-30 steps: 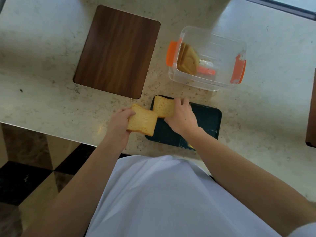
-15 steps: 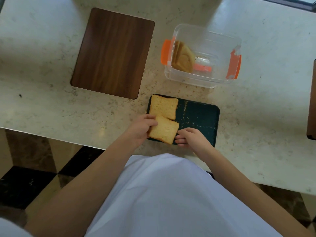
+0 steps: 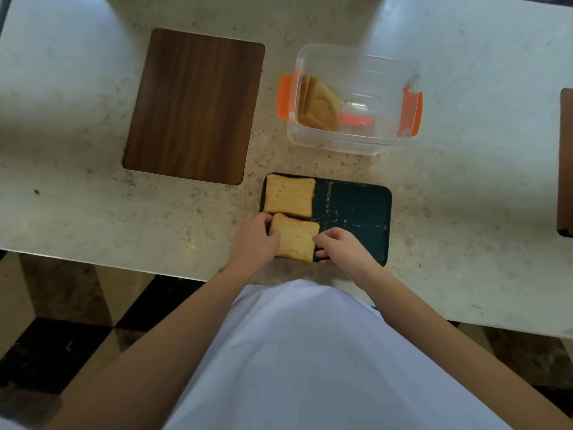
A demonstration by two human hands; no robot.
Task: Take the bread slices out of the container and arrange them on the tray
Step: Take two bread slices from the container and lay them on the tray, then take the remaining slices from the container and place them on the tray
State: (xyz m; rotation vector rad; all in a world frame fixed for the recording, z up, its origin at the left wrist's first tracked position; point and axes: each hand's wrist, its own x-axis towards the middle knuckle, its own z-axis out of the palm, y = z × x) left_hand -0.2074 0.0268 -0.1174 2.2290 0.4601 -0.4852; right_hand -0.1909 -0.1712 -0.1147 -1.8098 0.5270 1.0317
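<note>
A dark green tray (image 3: 356, 209) lies near the counter's front edge. One bread slice (image 3: 289, 195) rests flat in its far left corner. A second bread slice (image 3: 296, 237) lies just in front of it, slightly askew. My left hand (image 3: 255, 240) grips that slice's left edge and my right hand (image 3: 338, 246) touches its right edge with the fingertips. Behind the tray stands a clear container (image 3: 353, 100) with orange clips, and more bread slices (image 3: 317, 103) lean against its left wall.
A dark wooden board (image 3: 195, 107) lies to the left of the container. Another dark board edge (image 3: 566, 162) shows at the far right. The counter's front edge runs just in front of the tray, with tiled floor below.
My left hand carried the second slice from beside the tray onto its near left part. My right hand left the first slice and came to the second slice's right edge.
</note>
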